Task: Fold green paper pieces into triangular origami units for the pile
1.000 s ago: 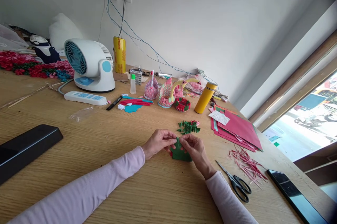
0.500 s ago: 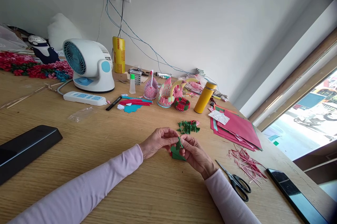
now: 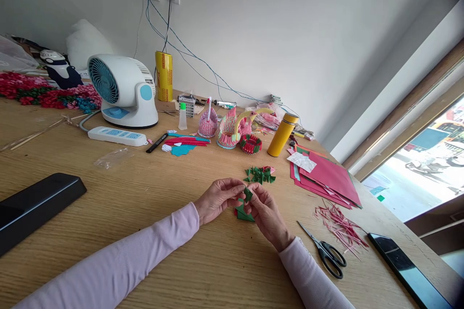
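The left hand (image 3: 217,198) and the right hand (image 3: 267,213) meet in the middle of the wooden table (image 3: 145,193). Both pinch the same little green paper (image 3: 248,194) tight with thumb and fingertips, just above the table. Under the hands lies a flat green piece (image 3: 242,213), partly hidden by the right hand.

Just behind the hands sits a small pile of green triangles (image 3: 259,175) (a bit of pink peeks out at one side). These look folded and done. The pile is small, so I think the folding is only partly done. The paper in the fingers looks about halfway folded. The flat green piece has no folds that I can see.

To the right lie red sheets (image 3: 328,178), a heap of thin red strips (image 3: 339,228) and black scissors (image 3: 328,253) that no hand touches. Far back stand paper swans (image 3: 228,127) made of many little folded bits, near a yellow bottle (image 3: 282,135).
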The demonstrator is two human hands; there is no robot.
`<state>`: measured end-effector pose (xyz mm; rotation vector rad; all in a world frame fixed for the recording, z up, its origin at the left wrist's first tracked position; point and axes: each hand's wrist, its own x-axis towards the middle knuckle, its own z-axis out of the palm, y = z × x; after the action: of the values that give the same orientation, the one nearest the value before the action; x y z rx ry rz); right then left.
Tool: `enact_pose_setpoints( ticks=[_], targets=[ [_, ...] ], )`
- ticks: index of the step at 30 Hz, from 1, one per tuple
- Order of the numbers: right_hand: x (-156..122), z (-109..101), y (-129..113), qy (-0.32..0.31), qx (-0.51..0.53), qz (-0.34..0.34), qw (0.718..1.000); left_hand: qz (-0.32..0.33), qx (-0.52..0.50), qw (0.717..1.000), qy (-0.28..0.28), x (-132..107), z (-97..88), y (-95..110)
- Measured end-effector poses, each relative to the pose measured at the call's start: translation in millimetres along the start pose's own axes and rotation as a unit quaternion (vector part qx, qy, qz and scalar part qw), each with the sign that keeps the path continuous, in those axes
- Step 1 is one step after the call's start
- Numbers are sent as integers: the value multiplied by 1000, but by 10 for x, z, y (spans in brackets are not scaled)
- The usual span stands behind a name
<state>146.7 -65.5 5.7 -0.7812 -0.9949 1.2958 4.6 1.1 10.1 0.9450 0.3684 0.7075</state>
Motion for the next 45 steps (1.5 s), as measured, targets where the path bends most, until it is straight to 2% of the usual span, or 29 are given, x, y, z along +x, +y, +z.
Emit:
enact_pose_setpoints(
  ticks=[4, 7, 11, 15, 21, 28, 32, 36, 45],
  targets=[
    [-8, 20, 6, 5, -28, -17, 999, 16, -7, 999, 27, 5, 37, -6],
    [-15, 35, 3, 15, -67, -22, 997, 57, 21, 997, 55, 10, 61, -21],
    [-6, 35, 8, 21, -173, -45, 984, 111, 98, 984, 96, 8, 83, -33],
    [21, -14, 34, 58, -198, -59, 977, 141, 194, 967, 87, 0, 78, -20],
    [59, -119, 76, 83, -221, -76, 969, 133, 305, 940, 79, 1, 43, -2],
    [66, -155, 49, 76, -255, -58, 962, 103, 264, 957, 60, 6, 16, -10],
    [54, -176, 47, 90, -281, -64, 953, 78, 274, 958, 35, 1, 19, 2],
    [44, -182, 52, 97, -290, -71, 950, 70, 286, 955, 38, 1, 23, 12],
    [12, -147, -55, 45, -290, -86, 952, 85, 283, 955, 17, 8, -3, -8]
  ],
)
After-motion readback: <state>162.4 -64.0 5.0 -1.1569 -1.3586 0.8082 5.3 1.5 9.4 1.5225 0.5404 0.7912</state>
